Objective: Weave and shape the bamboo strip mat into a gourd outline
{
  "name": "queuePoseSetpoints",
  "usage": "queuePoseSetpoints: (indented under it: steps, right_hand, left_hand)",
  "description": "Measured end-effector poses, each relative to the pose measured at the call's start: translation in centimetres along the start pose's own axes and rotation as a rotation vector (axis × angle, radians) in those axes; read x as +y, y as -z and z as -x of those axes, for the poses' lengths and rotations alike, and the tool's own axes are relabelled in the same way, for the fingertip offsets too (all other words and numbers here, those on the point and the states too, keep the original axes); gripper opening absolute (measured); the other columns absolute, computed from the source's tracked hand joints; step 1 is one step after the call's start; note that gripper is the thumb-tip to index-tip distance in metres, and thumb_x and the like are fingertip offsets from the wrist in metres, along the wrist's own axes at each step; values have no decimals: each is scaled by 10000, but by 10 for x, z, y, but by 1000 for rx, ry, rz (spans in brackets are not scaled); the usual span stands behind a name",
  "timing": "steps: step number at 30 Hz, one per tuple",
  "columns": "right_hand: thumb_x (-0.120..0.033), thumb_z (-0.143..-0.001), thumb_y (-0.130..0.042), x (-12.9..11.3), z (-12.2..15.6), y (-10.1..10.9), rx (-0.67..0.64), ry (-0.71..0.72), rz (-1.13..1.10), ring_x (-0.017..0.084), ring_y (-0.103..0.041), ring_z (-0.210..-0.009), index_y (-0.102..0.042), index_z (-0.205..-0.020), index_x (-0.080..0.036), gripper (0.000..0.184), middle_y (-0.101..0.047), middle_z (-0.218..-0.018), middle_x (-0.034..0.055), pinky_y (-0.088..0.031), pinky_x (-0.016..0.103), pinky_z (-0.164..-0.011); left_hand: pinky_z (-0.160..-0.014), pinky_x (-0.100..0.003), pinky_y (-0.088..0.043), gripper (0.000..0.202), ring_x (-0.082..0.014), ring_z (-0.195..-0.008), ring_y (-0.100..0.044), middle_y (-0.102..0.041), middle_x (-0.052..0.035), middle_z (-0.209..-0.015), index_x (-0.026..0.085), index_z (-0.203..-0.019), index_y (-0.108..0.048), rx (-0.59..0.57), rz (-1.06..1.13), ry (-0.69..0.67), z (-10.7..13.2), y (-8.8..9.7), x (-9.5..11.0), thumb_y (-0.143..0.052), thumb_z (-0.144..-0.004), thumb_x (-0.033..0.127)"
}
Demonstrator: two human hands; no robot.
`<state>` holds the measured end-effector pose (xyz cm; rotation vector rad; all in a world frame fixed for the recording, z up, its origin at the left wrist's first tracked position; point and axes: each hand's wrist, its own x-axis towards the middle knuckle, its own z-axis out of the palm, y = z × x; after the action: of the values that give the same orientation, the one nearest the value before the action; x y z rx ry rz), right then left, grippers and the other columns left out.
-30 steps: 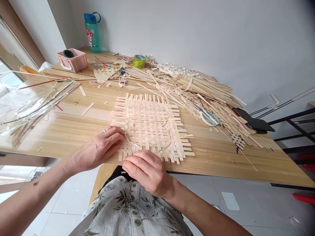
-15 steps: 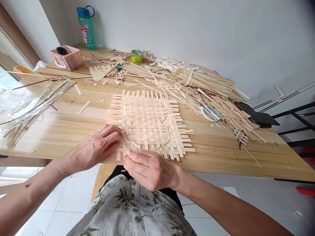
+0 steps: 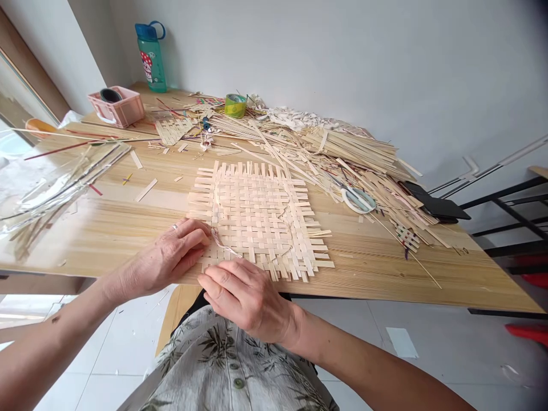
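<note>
A square woven mat (image 3: 252, 211) of pale flat strips lies on the table in front of me, loose strip ends sticking out round its edges. My left hand (image 3: 182, 251), a ring on one finger, is at the mat's near left side with its fingers curled and pressed onto the edge. Closed in a pinch, my right hand (image 3: 240, 294) is at the near left corner; the strip ends there are mostly hidden under its fingers. Between both hands a thin whitish cord (image 3: 225, 245) runs over the weave.
Loose strips (image 3: 355, 148) are heaped along the back and right, with scissors (image 3: 358, 200) and a dark flat object (image 3: 434, 202). A tape roll (image 3: 235, 105), pink basket (image 3: 124, 108) and bottle (image 3: 152, 63) stand behind. Clear plastic with strips (image 3: 68, 188) lies left.
My right hand has shifted left along the mat's near edge, toward my left hand. The left hand has hardly moved, and the view has turned slightly.
</note>
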<state>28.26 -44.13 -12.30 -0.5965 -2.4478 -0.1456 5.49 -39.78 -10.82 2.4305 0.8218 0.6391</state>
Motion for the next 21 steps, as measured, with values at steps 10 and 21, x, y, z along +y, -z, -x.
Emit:
queuePoseSetpoints:
  steps: [10, 21]
  right_hand:
    - [-111, -980, -639, 0, -2, -5, 46, 24, -1, 196, -613, -984, -737, -949, -113, 103, -742, -1006, 68, -524, 341, -826]
    - [-130, -965, -680, 3, -1, -2, 105, 33, 10, 184, -615, -940, -726, -878, -142, 99, -747, -967, 54, -484, 345, -780]
  left_hand:
    - [-997, -362, -449, 169, -193, -1178, -510, -516, -97, -1287, 193, -1086, -494, -41, -4, 44, 1, -1, 2, -332, -1084, 147]
    - [-971, -349, -460, 126, -191, -1117, -528, -546, -80, -1223, 201, -1016, -476, -39, 0, 33, -1, 0, 1, -372, -1078, 166]
